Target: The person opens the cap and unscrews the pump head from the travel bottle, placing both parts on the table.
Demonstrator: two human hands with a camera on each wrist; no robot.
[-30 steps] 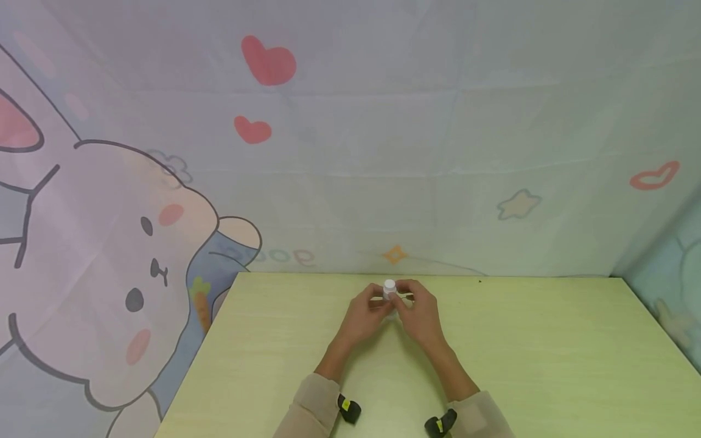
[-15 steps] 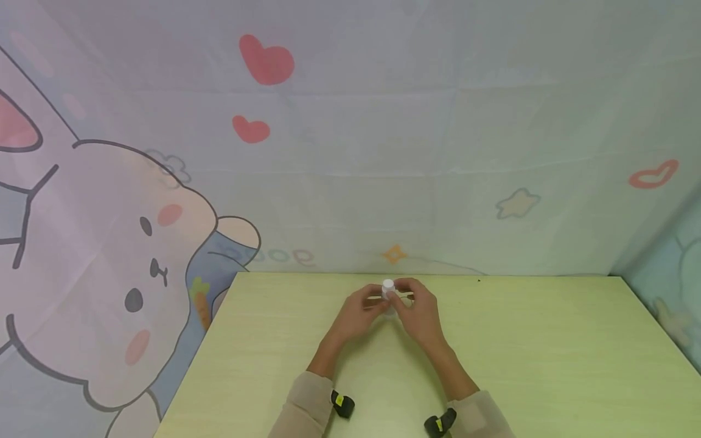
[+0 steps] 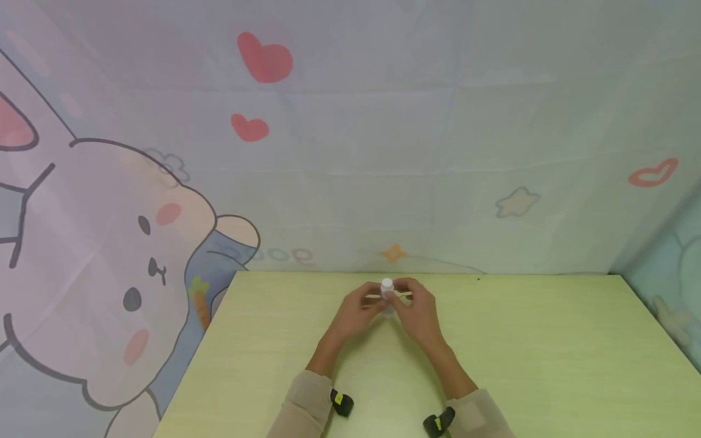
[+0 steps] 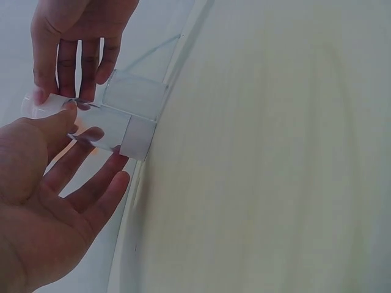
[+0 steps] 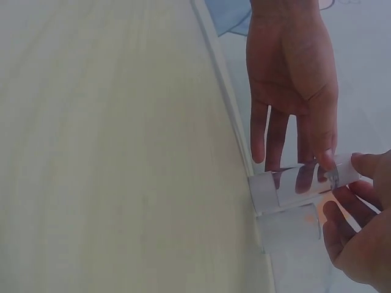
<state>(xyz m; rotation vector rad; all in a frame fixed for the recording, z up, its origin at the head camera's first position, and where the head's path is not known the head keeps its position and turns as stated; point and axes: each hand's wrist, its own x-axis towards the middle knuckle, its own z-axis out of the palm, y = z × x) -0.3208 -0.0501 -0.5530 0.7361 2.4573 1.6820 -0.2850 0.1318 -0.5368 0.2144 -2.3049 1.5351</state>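
A small white-capped bottle (image 3: 387, 285) is upright between both hands near the table's far edge. The wrist views show its clear cylindrical body (image 4: 110, 125), with a white band at the table end; I cannot tell whether it is one piece or stacked parts. My left hand (image 3: 353, 313) holds the body between thumb and fingers. My right hand (image 3: 418, 310) pinches the upper part, thumb on the near side. Close to the bottle's right stands another clear container (image 5: 290, 235), mostly hidden in the head view.
A pale yellow-green table (image 3: 547, 340) spreads out under the hands. Directly behind its far edge hangs a printed cloth backdrop (image 3: 350, 201) with hearts and a rabbit. Black wrist cameras (image 3: 342, 403) sit on the sleeves.
My left hand and forearm have shifted slightly left and its fingers have eased a little. The right hand keeps nearly the same pose. The bottle appears very slightly left, along with the whole view.
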